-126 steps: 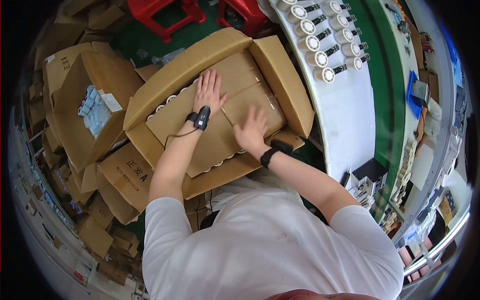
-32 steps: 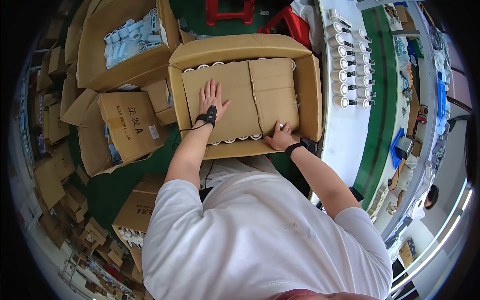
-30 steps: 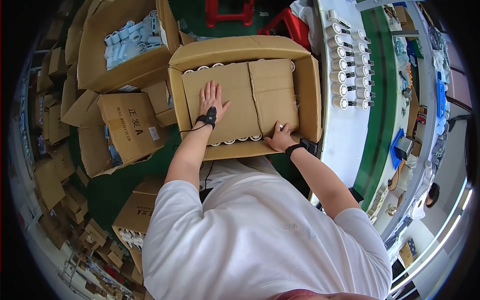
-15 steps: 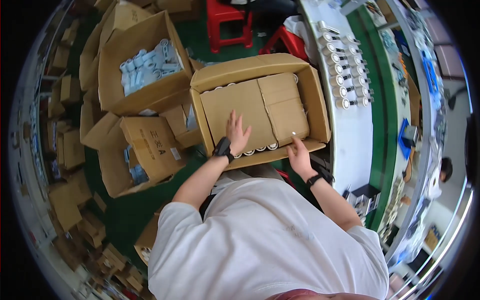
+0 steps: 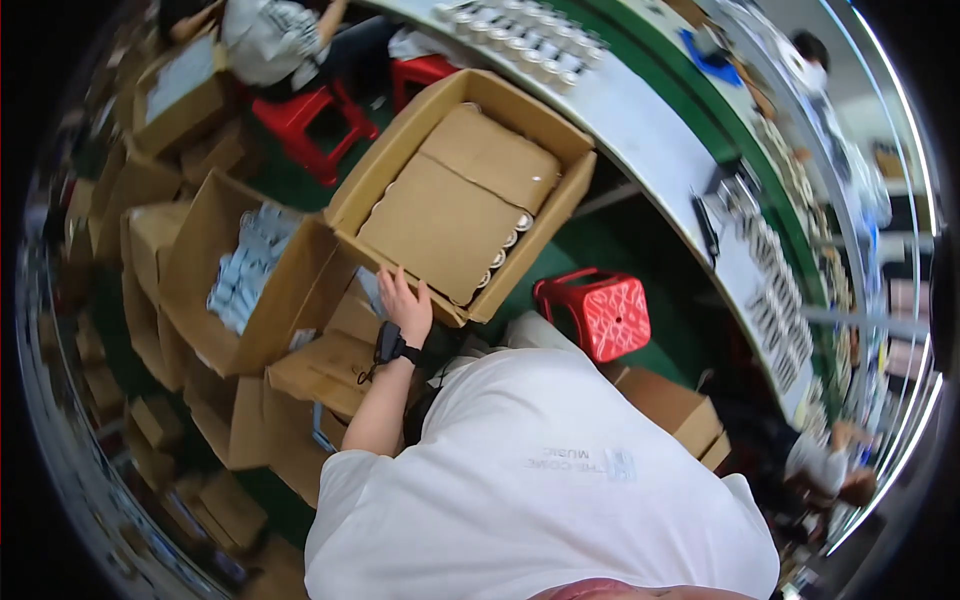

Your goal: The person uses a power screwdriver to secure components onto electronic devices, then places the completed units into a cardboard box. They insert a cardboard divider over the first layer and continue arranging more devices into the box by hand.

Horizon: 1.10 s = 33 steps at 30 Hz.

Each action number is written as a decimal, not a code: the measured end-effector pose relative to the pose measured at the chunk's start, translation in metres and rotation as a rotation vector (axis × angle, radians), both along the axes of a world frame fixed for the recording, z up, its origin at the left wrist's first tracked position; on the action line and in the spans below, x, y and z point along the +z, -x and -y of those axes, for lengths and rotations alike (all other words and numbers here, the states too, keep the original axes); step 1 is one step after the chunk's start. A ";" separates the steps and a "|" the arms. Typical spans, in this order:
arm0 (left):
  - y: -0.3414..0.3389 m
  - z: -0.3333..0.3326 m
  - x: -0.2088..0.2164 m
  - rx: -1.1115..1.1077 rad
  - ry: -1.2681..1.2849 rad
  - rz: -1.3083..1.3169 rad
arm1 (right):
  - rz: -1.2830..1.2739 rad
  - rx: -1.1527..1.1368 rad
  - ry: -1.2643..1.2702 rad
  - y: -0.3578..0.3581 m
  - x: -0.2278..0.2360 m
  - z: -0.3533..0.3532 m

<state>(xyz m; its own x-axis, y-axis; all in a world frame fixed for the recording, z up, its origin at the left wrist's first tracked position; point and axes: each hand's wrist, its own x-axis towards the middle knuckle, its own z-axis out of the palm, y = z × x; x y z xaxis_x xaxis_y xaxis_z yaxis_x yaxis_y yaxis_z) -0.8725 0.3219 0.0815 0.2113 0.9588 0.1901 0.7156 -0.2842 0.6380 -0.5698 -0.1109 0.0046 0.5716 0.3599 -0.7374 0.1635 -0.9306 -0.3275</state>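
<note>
My left hand (image 5: 406, 308) rests at the near left corner of an open cardboard box (image 5: 583, 172), its fingers stretched out against the rim. Inside that box lies a flat cardboard sheet (image 5: 445, 215), with a crease across its far part. White round ends of several items (image 5: 497, 258) show along the sheet's right edge; the rest of them is hidden beneath it. My right hand is out of view.
To the left, another open box holds light-blue wrapped items (image 5: 250, 262). A red stool (image 5: 612, 312) stands right of my legs. Along the right runs a long white table (image 5: 640, 110) with rows of white parts (image 5: 525, 38). A seated person (image 5: 275, 45) is at the far left.
My view has turned to the right. My left hand has moved from the cardboard sheet to the box's rim. My right hand has left the near rim and gone out of view.
</note>
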 end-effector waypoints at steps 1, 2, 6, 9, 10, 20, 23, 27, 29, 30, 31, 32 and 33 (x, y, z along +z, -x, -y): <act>0.001 0.003 -0.005 -0.024 -0.028 -0.101 | -0.017 -0.071 0.009 0.017 0.010 0.017; -0.003 0.006 -0.006 -0.055 -0.065 -0.200 | -0.035 -0.151 0.014 0.035 0.016 0.036; -0.039 0.028 0.041 -0.234 0.068 0.072 | -0.087 -0.422 -0.108 0.095 0.052 0.015; -0.068 0.050 0.127 -0.440 0.524 0.784 | -0.057 -0.520 -0.234 0.137 0.040 0.017; -0.086 0.057 0.166 -0.552 0.537 0.894 | 0.009 -0.540 -0.264 0.146 0.047 0.016; -0.142 0.176 0.370 -1.357 0.249 1.490 | -0.116 -0.613 -0.014 0.239 0.024 0.196; -0.125 0.205 0.372 -1.370 0.215 1.468 | -0.066 -0.478 0.036 0.232 0.019 0.224; -0.169 0.167 0.421 -1.371 -0.246 1.677 | 0.298 -0.552 0.358 0.282 -0.146 0.303; -0.203 0.182 0.473 -1.372 -0.544 1.812 | 0.571 -0.536 0.201 0.069 -0.066 0.278; -0.196 0.190 0.495 -1.348 -0.601 1.836 | 0.638 -0.513 0.162 0.042 -0.046 0.299; -0.189 0.198 0.517 -1.326 -0.655 1.854 | 0.699 -0.489 0.122 0.016 -0.026 0.317; -0.188 0.198 0.539 -1.318 -0.758 1.867 | 0.779 -0.461 0.043 -0.037 -0.003 0.300; -0.186 0.188 0.546 -1.342 -0.827 1.842 | 0.812 -0.448 -0.040 -0.057 -0.011 0.264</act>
<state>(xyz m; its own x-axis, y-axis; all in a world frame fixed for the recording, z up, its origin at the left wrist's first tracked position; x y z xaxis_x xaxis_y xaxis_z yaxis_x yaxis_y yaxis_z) -0.6868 0.1343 0.6274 -0.3610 0.1725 0.9165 -0.8974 -0.3315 -0.2911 -0.5127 -0.3748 -0.0067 0.9991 -0.0031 -0.0421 -0.0157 -0.9527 -0.3034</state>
